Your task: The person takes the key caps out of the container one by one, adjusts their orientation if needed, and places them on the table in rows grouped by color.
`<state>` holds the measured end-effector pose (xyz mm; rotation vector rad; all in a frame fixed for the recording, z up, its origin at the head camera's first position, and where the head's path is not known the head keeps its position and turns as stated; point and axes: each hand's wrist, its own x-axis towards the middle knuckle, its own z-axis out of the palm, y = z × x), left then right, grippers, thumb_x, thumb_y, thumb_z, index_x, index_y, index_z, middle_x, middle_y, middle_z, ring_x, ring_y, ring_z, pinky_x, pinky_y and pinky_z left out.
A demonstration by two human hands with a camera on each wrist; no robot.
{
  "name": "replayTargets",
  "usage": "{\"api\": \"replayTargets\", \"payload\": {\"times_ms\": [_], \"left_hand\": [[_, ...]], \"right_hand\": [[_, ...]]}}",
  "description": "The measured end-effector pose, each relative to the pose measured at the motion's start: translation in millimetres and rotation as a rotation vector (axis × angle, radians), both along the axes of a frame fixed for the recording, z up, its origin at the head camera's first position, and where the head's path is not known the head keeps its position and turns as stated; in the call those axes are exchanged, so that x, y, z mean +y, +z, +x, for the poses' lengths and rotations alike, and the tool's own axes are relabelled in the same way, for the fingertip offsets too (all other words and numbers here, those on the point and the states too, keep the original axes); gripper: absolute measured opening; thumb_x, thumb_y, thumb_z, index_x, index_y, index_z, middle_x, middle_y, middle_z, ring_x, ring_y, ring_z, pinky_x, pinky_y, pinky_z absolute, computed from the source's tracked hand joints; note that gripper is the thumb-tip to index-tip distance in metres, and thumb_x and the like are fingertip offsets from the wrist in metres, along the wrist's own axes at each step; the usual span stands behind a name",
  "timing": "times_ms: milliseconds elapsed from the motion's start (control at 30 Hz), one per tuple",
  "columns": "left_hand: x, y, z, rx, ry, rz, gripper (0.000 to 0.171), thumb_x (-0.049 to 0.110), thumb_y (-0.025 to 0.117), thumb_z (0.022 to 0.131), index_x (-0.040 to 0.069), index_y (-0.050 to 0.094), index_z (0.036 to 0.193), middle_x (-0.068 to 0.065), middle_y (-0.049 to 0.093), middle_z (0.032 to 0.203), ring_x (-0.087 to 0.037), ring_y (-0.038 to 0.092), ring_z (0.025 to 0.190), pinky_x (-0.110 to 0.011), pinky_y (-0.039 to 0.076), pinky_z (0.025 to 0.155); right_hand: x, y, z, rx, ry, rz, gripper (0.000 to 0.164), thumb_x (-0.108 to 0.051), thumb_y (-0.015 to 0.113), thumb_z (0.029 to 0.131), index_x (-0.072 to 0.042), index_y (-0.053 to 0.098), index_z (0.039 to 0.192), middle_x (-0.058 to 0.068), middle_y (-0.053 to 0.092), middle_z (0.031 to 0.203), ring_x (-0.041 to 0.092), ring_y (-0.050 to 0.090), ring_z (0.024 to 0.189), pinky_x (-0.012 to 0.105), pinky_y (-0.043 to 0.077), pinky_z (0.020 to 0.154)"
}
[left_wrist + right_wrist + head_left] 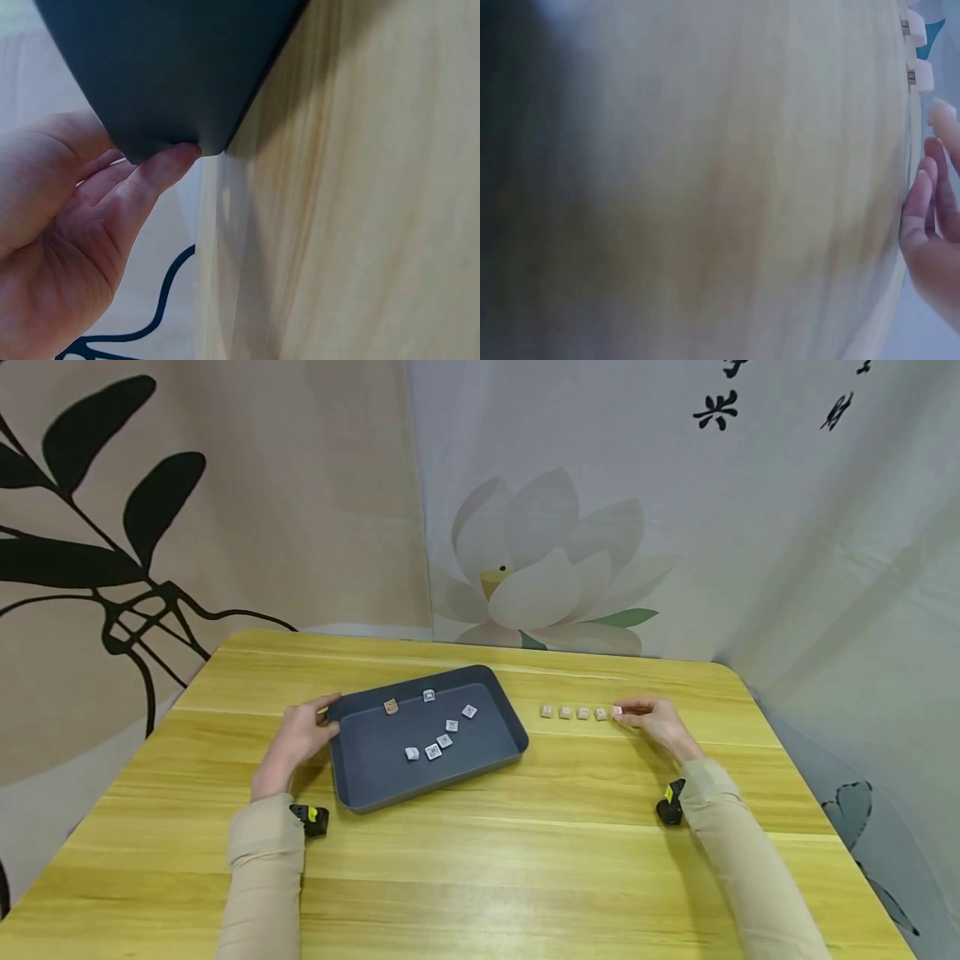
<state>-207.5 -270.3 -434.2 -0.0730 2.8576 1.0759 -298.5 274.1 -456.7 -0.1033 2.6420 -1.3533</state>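
A dark grey rectangular tray [375, 785] sits at an angle on the wooden table. Its left end is gripped by my left hand [300, 739], the thumb and fingers pinching the edge in the left wrist view. Inside the tray lie several small whitish keycaps [452, 726] and one orange-brown keycap [391, 707]. To the right of the tray, several pale pink keycaps [582, 713] form a straight row. At the row's right end, my right hand [654, 720] pinches the last pink keycap [617, 712] between its fingertips.
The yellow wooden table [480, 877] ends at a curtain [337, 527] printed with leaves and a lotus. A black wrist camera [311, 820] is strapped at the left sleeve, and another wrist camera [671, 803] at the right sleeve.
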Motion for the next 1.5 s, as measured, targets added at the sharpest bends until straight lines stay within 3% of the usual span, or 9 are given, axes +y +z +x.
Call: {"api": "replayTargets", "payload": {"times_ms": [300, 633, 800, 1167, 1400, 1500], "left_hand": [[0.3, -1.1, -1.3, 0.001, 0.0, -0.007, 0.055, 0.006, 0.046, 0.089, 0.004, 0.032, 0.142, -0.036, 0.031, 0.139, -0.048, 0.04, 0.122, -0.027, 0.041, 0.048], [1.8, -1.4, -0.7, 0.012, 0.001, -0.009, 0.054, 0.006, 0.047, 0.089, 0.003, 0.033, 0.142, -0.035, 0.032, 0.139, -0.048, 0.04, 0.122, -0.026, 0.043, 0.054], [2.6, -0.7, -0.1, 0.018, 0.002, -0.011, 0.054, 0.005, 0.048, 0.089, 0.002, 0.034, 0.141, -0.035, 0.032, 0.138, -0.048, 0.041, 0.121, -0.026, 0.043, 0.057], [1.8, -0.3, -0.1, -0.011, 0.01, 0.032, 0.055, 0.006, 0.047, 0.09, 0.004, 0.032, 0.142, -0.035, 0.035, 0.137, -0.047, 0.041, 0.123, -0.026, 0.041, 0.046], [1.1, -0.7, -0.6, -0.004, 0.005, 0.012, 0.054, 0.006, 0.047, 0.089, 0.003, 0.032, 0.142, -0.034, 0.036, 0.137, -0.047, 0.042, 0.122, -0.024, 0.044, 0.054], [0.8, -0.6, -0.6, 0.0, 0.007, 0.008, 0.054, 0.005, 0.047, 0.089, 0.002, 0.033, 0.141, -0.035, 0.036, 0.136, -0.047, 0.042, 0.122, -0.025, 0.045, 0.056]], "right_hand": [[-1.3, 0.4, -2.1, 0.013, -0.008, 0.08, 0.037, -0.015, 0.065, 0.084, 0.003, 0.061, 0.116, 0.023, 0.063, 0.113, -0.002, 0.056, 0.078, 0.012, 0.046, 0.069], [0.7, -1.2, -2.5, 0.008, -0.01, 0.08, 0.035, -0.012, 0.063, 0.085, 0.005, 0.06, 0.116, 0.023, 0.063, 0.11, -0.004, 0.056, 0.073, 0.013, 0.048, 0.067], [1.9, -1.8, -2.6, 0.001, 0.002, 0.095, 0.037, -0.015, 0.063, 0.086, 0.004, 0.06, 0.117, 0.023, 0.062, 0.112, -0.003, 0.056, 0.076, 0.014, 0.048, 0.068], [2.5, -1.3, -3.6, -0.018, 0.027, 0.066, 0.039, -0.013, 0.063, 0.085, 0.005, 0.057, 0.12, 0.02, 0.062, 0.11, -0.001, 0.056, 0.077, 0.015, 0.049, 0.066], [2.6, 3.5, -2.7, -0.032, 0.031, 0.053, 0.039, -0.012, 0.062, 0.086, 0.004, 0.056, 0.121, 0.023, 0.06, 0.113, 0.001, 0.058, 0.079, 0.016, 0.049, 0.068], [1.5, 7.9, -2.9, -0.022, 0.032, 0.065, 0.042, -0.019, 0.061, 0.088, 0.0, 0.054, 0.125, 0.022, 0.058, 0.119, 0.009, 0.059, 0.088, 0.021, 0.05, 0.072]]}}
